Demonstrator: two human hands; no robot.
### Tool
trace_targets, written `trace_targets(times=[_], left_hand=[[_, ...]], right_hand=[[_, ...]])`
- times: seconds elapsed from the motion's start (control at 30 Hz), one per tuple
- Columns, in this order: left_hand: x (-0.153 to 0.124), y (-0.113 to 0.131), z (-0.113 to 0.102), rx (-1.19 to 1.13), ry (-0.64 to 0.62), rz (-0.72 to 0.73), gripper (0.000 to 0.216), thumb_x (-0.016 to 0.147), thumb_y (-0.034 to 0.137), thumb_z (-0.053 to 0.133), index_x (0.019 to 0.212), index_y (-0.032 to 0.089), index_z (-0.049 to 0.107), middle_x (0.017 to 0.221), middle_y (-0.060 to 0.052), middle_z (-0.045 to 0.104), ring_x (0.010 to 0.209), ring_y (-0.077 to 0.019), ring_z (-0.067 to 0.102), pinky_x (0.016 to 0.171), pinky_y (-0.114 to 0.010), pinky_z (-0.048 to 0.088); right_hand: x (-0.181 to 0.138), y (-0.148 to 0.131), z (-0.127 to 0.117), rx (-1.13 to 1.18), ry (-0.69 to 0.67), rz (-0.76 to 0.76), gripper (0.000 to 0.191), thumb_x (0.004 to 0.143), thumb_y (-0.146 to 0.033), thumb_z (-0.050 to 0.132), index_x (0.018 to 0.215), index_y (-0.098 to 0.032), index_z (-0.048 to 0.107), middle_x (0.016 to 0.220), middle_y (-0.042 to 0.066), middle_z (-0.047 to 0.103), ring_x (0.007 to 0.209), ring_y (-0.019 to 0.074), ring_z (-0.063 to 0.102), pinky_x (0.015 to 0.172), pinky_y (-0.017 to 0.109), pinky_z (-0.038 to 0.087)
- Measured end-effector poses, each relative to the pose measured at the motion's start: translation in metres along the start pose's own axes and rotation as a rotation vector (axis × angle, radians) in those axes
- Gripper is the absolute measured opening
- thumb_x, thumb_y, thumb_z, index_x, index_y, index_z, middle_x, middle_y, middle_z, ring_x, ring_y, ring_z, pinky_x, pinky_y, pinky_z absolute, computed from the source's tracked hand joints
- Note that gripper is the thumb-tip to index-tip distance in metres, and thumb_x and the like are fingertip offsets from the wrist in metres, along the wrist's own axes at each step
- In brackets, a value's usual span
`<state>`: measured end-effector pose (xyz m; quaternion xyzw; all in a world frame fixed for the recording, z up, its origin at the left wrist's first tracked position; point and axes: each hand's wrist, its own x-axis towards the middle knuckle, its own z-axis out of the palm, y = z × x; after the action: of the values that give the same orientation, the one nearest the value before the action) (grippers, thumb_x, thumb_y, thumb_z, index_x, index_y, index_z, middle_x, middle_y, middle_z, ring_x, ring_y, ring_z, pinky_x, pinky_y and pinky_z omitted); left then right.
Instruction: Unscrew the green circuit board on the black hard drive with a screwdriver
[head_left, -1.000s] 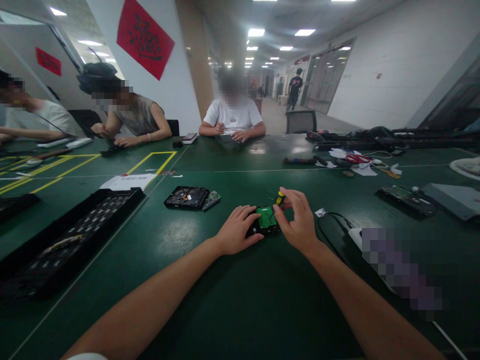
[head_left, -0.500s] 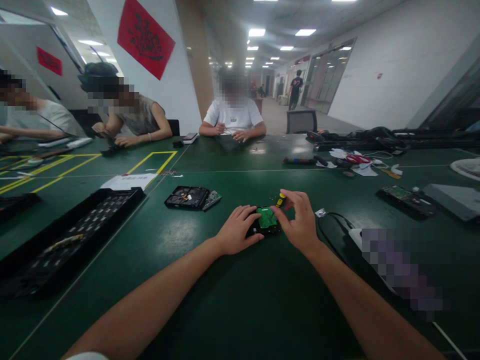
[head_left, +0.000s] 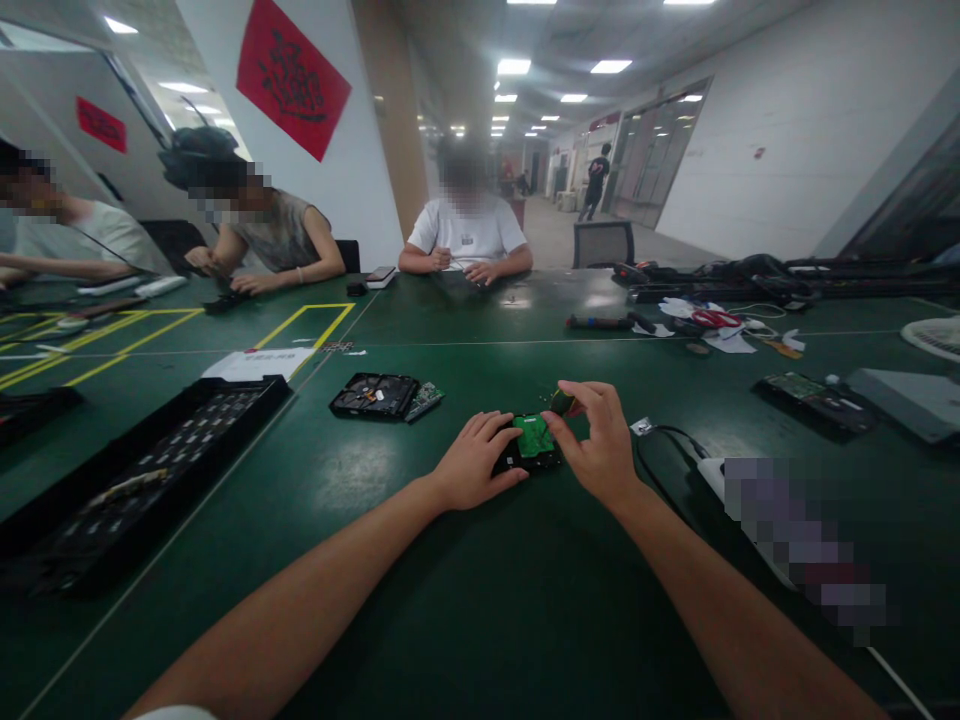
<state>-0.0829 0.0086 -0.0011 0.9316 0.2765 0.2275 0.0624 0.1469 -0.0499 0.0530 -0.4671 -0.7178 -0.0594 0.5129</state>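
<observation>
A hard drive point(head_left: 535, 438) lies on the green table with its green circuit board facing up. My left hand point(head_left: 480, 462) holds it at its left side, fingers along the far part and thumb at the near edge. In my right hand point(head_left: 598, 440) is a small screwdriver point(head_left: 561, 402), its dark and yellow handle pinched between thumb and fingers over the board's right side. The screwdriver's tip is hidden by my fingers. A few tiny bits, perhaps screws, lie just beyond the drive. Farther left sits an opened drive point(head_left: 373, 396) with a loose circuit board point(head_left: 424, 400) against it.
A long black tray point(head_left: 142, 480) stands to the left, by a white paper point(head_left: 259, 364). On the right are a power strip point(head_left: 709, 475) with a cable, another drive point(head_left: 814, 402) and a grey box point(head_left: 911, 405). Several people sit across the table.
The screwdriver handle has turned in my right fingers, so less of its yellow shows. My left hand and the hard drive stay in place. A person walking in the background has shifted slightly.
</observation>
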Motion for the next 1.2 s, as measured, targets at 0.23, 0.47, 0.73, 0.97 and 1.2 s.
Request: trace_targets(times=[0.23, 0.47, 0.73, 0.97, 1.2], left_hand=[[0.000, 0.002, -0.002, 0.008, -0.010, -0.007, 0.066, 0.094, 0.059, 0.061, 0.146, 0.020, 0.050, 0.154, -0.017, 0.047, 0.145, -0.0372, 0.042, 0.122, -0.060, 0.032], [0.000, -0.001, 0.003, 0.016, -0.003, -0.013, 0.066, 0.093, 0.061, 0.062, 0.145, 0.021, 0.051, 0.154, -0.016, 0.047, 0.145, -0.0364, 0.042, 0.123, -0.059, 0.032], [0.000, 0.000, 0.001, -0.004, 0.002, -0.011, 0.065, 0.094, 0.061, 0.062, 0.146, 0.022, 0.051, 0.154, -0.015, 0.048, 0.145, -0.0363, 0.041, 0.123, -0.060, 0.031], [0.001, 0.003, -0.003, -0.008, -0.003, -0.014, 0.065, 0.094, 0.060, 0.062, 0.145, 0.021, 0.052, 0.154, -0.016, 0.048, 0.145, -0.0368, 0.042, 0.121, -0.061, 0.033], [0.000, 0.001, -0.002, -0.012, 0.001, -0.007, 0.065, 0.094, 0.059, 0.062, 0.146, 0.022, 0.050, 0.153, -0.016, 0.048, 0.145, -0.0365, 0.042, 0.122, -0.060, 0.032]], right_hand=[[0.013, -0.008, -0.012, -0.046, 0.059, -0.012, 0.029, 0.101, -0.024, 0.059, 0.129, -0.026, 0.065, 0.112, 0.010, 0.061, 0.102, 0.0229, 0.063, 0.089, 0.041, 0.055], [0.028, -0.014, -0.021, -0.034, 0.023, 0.041, 0.018, 0.101, -0.029, 0.060, 0.110, -0.025, 0.075, 0.100, 0.006, 0.070, 0.090, 0.0205, 0.067, 0.082, 0.036, 0.056], [0.038, -0.022, -0.025, -0.001, -0.072, 0.147, 0.017, 0.098, -0.033, 0.062, 0.101, -0.022, 0.075, 0.101, 0.007, 0.072, 0.078, 0.0184, 0.067, 0.074, 0.034, 0.055], [0.066, -0.015, -0.029, 0.148, -0.328, 0.304, 0.023, 0.092, -0.033, 0.067, 0.110, -0.020, 0.071, 0.097, 0.006, 0.076, 0.069, 0.0165, 0.070, 0.067, 0.031, 0.057], [0.101, -0.007, -0.035, 0.242, -0.564, 0.419, 0.014, 0.089, -0.029, 0.070, 0.094, -0.017, 0.073, 0.078, 0.004, 0.076, 0.063, 0.0153, 0.071, 0.056, 0.024, 0.053]])
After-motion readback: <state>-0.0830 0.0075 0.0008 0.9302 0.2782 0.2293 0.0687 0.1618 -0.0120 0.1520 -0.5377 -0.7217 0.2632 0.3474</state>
